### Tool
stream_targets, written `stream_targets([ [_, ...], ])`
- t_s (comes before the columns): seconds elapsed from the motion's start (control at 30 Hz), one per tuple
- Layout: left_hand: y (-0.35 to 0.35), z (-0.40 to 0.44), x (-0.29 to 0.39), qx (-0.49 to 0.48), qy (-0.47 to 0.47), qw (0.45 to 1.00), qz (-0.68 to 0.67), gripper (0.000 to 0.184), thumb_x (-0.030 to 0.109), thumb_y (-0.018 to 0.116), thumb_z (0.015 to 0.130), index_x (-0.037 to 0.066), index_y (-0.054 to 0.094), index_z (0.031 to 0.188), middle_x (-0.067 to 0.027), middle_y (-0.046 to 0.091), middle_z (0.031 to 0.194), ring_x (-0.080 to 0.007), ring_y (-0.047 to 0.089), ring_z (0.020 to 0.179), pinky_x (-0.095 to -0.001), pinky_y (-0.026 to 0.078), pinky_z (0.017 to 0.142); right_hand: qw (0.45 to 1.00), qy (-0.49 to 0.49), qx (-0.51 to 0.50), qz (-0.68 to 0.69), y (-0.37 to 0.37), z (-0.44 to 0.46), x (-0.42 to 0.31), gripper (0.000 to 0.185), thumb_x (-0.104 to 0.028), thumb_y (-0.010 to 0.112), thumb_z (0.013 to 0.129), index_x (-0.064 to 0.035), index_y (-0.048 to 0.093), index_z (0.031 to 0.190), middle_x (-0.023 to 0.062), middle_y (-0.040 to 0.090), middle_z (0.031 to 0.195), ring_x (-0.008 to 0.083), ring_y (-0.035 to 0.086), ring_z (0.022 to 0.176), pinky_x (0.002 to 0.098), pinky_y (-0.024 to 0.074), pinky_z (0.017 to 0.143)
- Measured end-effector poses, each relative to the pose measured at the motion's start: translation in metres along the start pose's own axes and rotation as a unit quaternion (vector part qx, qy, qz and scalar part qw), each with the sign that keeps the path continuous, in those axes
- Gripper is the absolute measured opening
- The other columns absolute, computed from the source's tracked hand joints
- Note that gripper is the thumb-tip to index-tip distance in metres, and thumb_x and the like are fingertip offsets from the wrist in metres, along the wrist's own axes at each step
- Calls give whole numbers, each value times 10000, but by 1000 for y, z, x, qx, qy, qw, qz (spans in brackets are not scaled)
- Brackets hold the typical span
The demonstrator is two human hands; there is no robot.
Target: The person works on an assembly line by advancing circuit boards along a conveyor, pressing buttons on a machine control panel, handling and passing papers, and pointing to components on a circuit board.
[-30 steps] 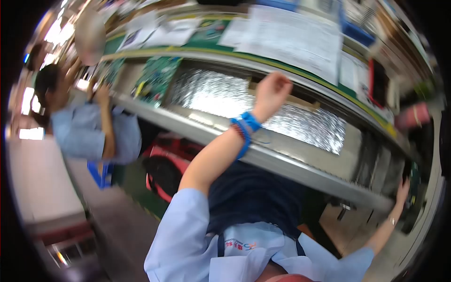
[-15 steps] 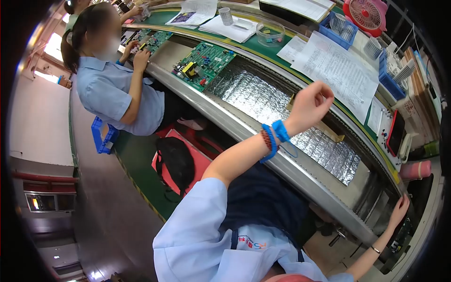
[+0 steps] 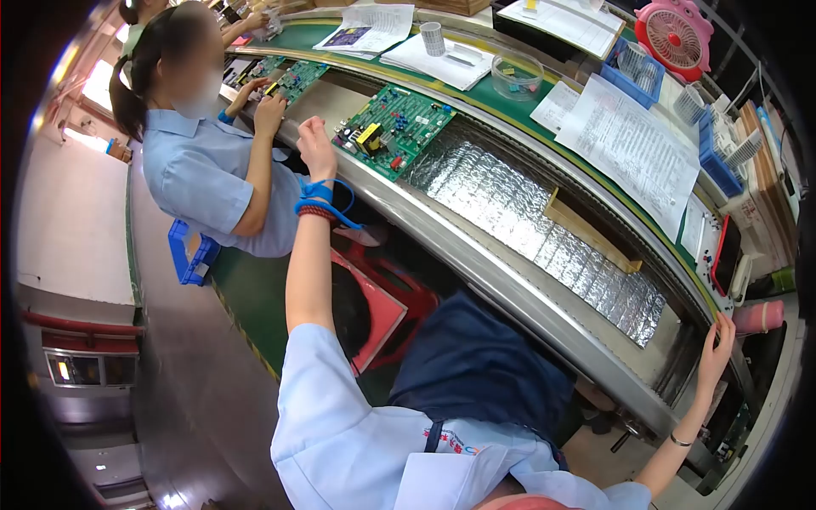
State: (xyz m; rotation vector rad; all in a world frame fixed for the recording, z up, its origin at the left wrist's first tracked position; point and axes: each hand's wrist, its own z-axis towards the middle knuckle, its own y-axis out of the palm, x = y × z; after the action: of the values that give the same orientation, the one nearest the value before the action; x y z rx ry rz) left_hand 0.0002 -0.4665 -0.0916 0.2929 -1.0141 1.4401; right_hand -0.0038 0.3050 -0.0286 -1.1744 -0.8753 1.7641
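My left hand [image 3: 315, 146], with a blue strap and a dark red band at its wrist, is raised beside the left edge of a green circuit board [image 3: 414, 119]. Its fingers are bent together; whatever is between them, if anything, cannot be made out. The board carries a yellow-and-black part and lies on the metal conveyor line, left of a silver foil-like sheet [image 3: 484, 191]. At the far right my right hand [image 3: 718, 340] has its fingers spread and holds nothing, near the line's end and a pink cylinder [image 3: 759, 318].
A co-worker [image 3: 200, 170] in a blue shirt sits at the left, hands at another circuit board [image 3: 297, 78]. A yellowish bar [image 3: 592, 232] crosses the foil. Papers [image 3: 633, 140], a clear round dish [image 3: 517, 76], blue bins and a pink fan [image 3: 675, 38] stand beyond the line.
My left hand has swung left from above the foil to the circuit board's edge. The board now appears slightly further right. My right hand has risen slightly, its fingers more spread.
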Motion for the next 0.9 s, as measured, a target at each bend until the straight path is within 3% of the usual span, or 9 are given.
stream_targets([
  [0.03,2,7,-11,-1,0,1000,-5,393,386,386,928,46,508,1083,-105,630,944,-274,563,886,-358,393,851,1000,-1,-6,0,0,1,-10,239,-72,438,918,24,510,1124,120,489,1139,241,499,1049,312,381,915],
  [0.1,7,16,-22,-112,-97,989,7,564,507,225,927,53,479,1146,-144,633,1011,-328,544,1009,-402,330,934,1000,-12,-4,-17,-1,1,-24,237,-68,436,916,21,511,1122,122,489,1135,246,498,1054,313,380,915],
  [0.13,12,22,-32,-140,-89,986,22,657,565,135,909,65,449,1200,-143,640,1005,-295,537,1058,-370,335,930,999,-29,-8,-33,0,0,-26,235,-67,435,916,21,511,1119,123,489,1140,247,495,1061,314,380,915],
  [0.27,24,32,-33,-170,-86,982,3,732,623,100,881,72,451,1209,-113,644,920,-244,572,976,-319,343,891,999,-35,-19,-35,-6,-3,-41,235,-69,436,915,19,512,1119,124,485,1154,249,487,1075,312,388,911],
  [0.37,23,40,-32,-222,-141,963,-59,795,667,162,867,10,475,1189,-163,629,897,-213,544,945,-337,254,988,999,-34,-20,-27,-6,-6,-46,238,-70,439,914,17,514,1122,123,483,1158,245,491,1065,307,396,904],
  [0.6,19,24,-1,-272,-154,948,-64,772,654,161,876,24,554,1091,-143,637,816,-201,549,914,-340,290,955,999,-26,-22,-21,1,-14,-46,240,-71,448,912,3,522,1128,117,487,1162,228,513,1027,306,404,898],
  [0.67,22,11,8,-317,-110,939,-78,746,649,166,875,50,567,1065,-128,641,763,-196,550,856,-314,340,877,999,-20,-27,-9,3,-15,-52,243,-71,449,911,2,523,1131,116,486,1165,227,513,1027,307,405,898],
  [0.77,26,-15,30,-355,-78,925,-108,728,633,173,888,47,573,1052,-122,636,734,-192,548,847,-298,330,884,999,-15,-41,10,7,-16,-55,247,-71,451,910,-4,528,1135,112,486,1173,218,513,1027,308,404,900],
  [0.9,21,-55,82,-400,-85,907,-105,680,608,208,898,51,566,1054,-119,629,725,-196,568,782,-301,394,775,998,-31,-42,45,16,-16,-85,246,-57,450,906,-7,535,1130,104,494,1164,206,522,1010,302,404,897],
])
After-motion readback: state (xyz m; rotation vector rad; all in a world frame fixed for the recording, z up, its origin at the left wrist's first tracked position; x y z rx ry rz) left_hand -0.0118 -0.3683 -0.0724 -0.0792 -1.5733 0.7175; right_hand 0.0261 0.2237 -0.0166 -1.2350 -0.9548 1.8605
